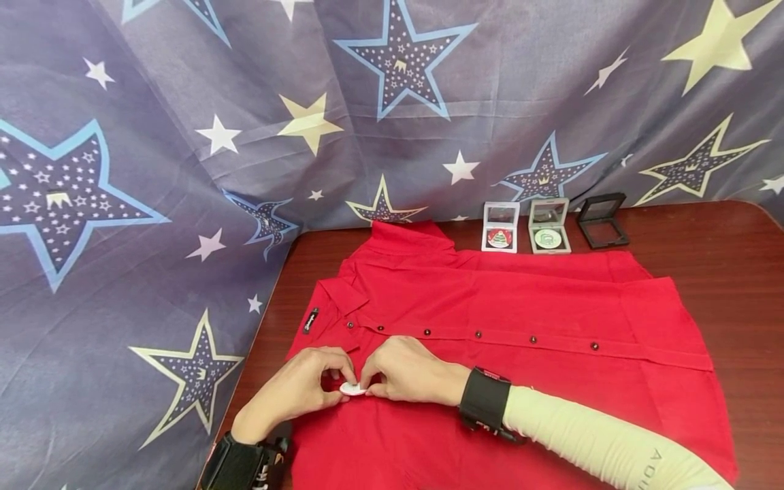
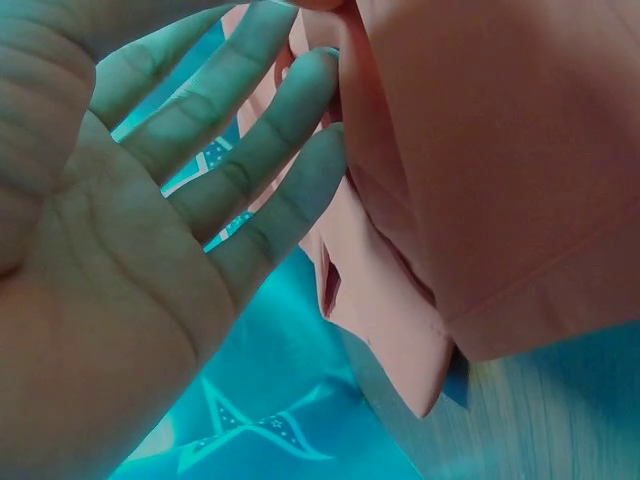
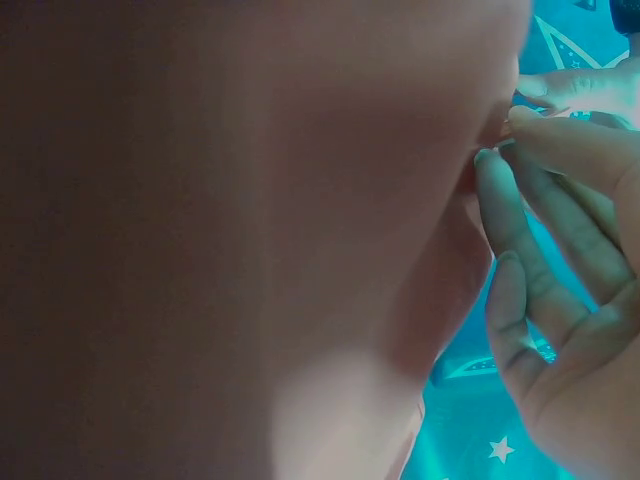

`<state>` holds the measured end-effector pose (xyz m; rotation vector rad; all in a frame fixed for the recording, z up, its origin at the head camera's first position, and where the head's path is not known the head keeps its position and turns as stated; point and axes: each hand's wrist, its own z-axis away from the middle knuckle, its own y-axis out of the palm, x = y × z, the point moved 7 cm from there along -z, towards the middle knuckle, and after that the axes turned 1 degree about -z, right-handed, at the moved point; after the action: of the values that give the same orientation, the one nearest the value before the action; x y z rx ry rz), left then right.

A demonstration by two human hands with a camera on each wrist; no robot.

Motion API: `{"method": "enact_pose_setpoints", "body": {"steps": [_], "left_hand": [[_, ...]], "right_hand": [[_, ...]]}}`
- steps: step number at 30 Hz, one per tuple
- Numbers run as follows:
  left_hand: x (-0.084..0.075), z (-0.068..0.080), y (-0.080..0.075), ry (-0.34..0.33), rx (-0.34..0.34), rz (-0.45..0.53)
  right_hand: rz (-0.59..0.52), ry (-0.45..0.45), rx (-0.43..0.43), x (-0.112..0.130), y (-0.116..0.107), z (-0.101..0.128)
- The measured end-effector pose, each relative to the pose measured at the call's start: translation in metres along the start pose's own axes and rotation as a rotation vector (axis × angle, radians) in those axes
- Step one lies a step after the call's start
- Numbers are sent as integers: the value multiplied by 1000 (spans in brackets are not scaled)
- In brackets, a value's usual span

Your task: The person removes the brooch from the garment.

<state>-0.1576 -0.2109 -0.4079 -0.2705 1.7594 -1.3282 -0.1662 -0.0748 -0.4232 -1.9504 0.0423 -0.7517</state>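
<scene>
A small white round badge (image 1: 352, 388) lies against the chest of a red short-sleeved shirt (image 1: 520, 303), just below its collar. My left hand (image 1: 300, 384) pinches the badge's left edge between thumb and forefinger. From the other side, my right hand (image 1: 407, 371) pinches its right edge, so the two hands almost meet. In the left wrist view the other left fingers (image 2: 265, 150) reach loosely to the cloth, and the pinching tips fall outside the picture. The right wrist view has the right fingertips (image 3: 495, 160) at the edge of the fabric; the badge is mostly hidden there.
Along the back of the brown table (image 1: 698, 238) stand three opened square cases: a white one (image 1: 500, 212) with a red Christmas-tree badge, a grey one (image 1: 549, 209) with a green badge, and a black one (image 1: 603, 221). A star-patterned cloth (image 1: 429, 150) hangs behind and to the left.
</scene>
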Motion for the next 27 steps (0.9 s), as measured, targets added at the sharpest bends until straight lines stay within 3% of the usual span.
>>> {"method": "enact_pose_setpoints", "body": {"steps": [7, 19, 27], "left_hand": [[5, 4, -3, -51, -5, 11], [13, 8, -13, -104, -91, -11], [17, 5, -11, -114, -86, 24]], "right_hand": [[-47, 21, -8, 0, -2, -1], [-437, 233, -64, -20, 0, -2], [-459, 341, -83, -26, 0, 0]]}}
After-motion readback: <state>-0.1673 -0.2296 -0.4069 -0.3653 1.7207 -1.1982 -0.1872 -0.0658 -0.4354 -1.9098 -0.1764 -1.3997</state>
